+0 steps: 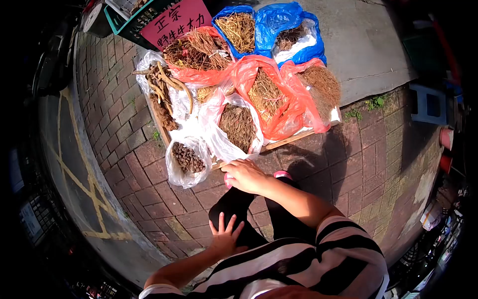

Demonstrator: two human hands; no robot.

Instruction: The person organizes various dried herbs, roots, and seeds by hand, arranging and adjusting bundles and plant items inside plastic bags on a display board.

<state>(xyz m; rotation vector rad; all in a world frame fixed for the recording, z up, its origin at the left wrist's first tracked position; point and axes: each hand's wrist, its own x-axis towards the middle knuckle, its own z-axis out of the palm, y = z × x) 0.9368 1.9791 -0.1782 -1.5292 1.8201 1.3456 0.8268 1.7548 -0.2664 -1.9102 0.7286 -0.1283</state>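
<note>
My left hand (226,236) rests on my dark-trousered leg, its fingers spread and holding nothing. Farther forward, my right hand (245,175) reaches to the front edge of a wooden board (286,142). Its fingers are drawn together by the near side of a white plastic bag (212,130), and their tips are partly hidden, so what they grip cannot be made out. Dried brown stems (238,127) fill that bag. Just left of the hand, a smaller clear bag (175,175) holds dark dried lumps (186,158).
Red bags (264,130) and blue bags (279,20) of dried roots and stems cover the board. Thick roots (167,84) lie at its left. A pink handwritten sign (174,22) leans on a green crate (118,27). A blue stool (429,104) stands right on brick paving (366,154).
</note>
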